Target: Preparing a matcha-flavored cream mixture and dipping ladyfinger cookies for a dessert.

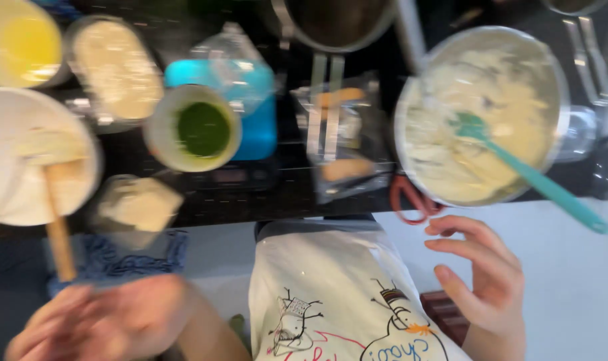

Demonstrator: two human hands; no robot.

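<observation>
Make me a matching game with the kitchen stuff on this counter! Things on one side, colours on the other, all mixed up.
Things:
1. spatula in the big bowl of batter
2. small cup near the middle
3. scissor handles by the counter edge
4. spoon handle by the white bowl

Colours:
A. red
B. wooden brown
C. teal
D. dark green inside

Pairs: 1-C, 2-D, 3-A, 4-B

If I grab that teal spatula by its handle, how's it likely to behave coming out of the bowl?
The teal spatula probably drags: its head sits buried in thick pale batter. The large bowl overhangs the counter edge, so it may tip or shift. Batter will likely cling.
</observation>
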